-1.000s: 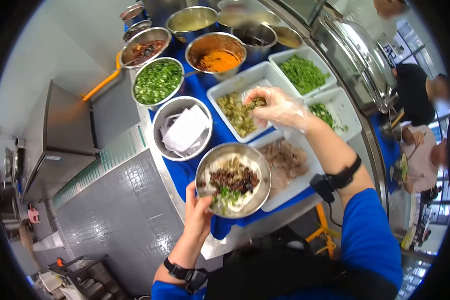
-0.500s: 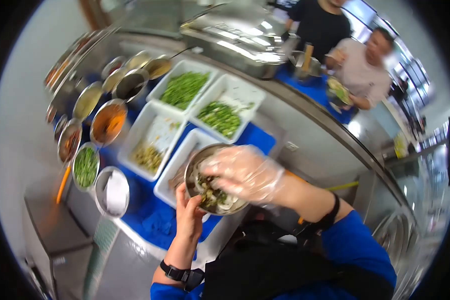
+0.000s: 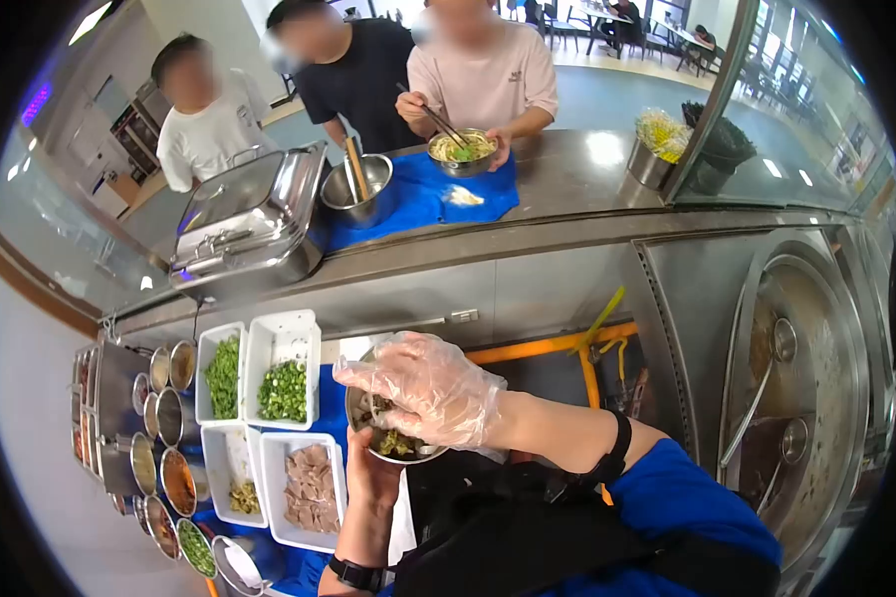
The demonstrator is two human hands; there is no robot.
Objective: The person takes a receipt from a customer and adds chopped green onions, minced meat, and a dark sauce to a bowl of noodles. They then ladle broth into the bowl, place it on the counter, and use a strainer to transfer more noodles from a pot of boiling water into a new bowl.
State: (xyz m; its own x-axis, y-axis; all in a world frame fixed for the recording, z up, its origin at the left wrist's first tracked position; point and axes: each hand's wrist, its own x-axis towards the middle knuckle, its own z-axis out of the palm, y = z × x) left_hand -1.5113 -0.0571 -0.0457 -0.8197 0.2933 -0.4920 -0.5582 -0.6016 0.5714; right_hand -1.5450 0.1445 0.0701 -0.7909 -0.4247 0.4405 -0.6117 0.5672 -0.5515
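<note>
My left hand (image 3: 370, 476) grips a metal bowl (image 3: 420, 459) by its near left side, thumb by the rim. In the bowl lie pale pieces, perhaps noodles, and chopped green toppings (image 3: 398, 444). My right hand (image 3: 428, 388), in a clear plastic glove, hovers palm down over the bowl, covering much of it. Its thumb and fingers are apart, and I see nothing held between them. Just left of the bowl stands a white tub (image 3: 337, 497) with sliced meat (image 3: 311, 486).
White tubs hold chopped scallions (image 3: 284, 391), leafy greens (image 3: 223, 378) and pickled bits (image 3: 244, 497). Several metal condiment pots (image 3: 177, 418) stand left. Across the counter (image 3: 577, 184) are a chafing dish (image 3: 249, 214) and three people, one holding a noodle bowl (image 3: 463, 149). A large pan with ladles (image 3: 784, 340) is right.
My view has swung right and up, showing more of the counter and the big pan. The right thumb and fingers have spread apart over the bowl; the left hand keeps hold of it.
</note>
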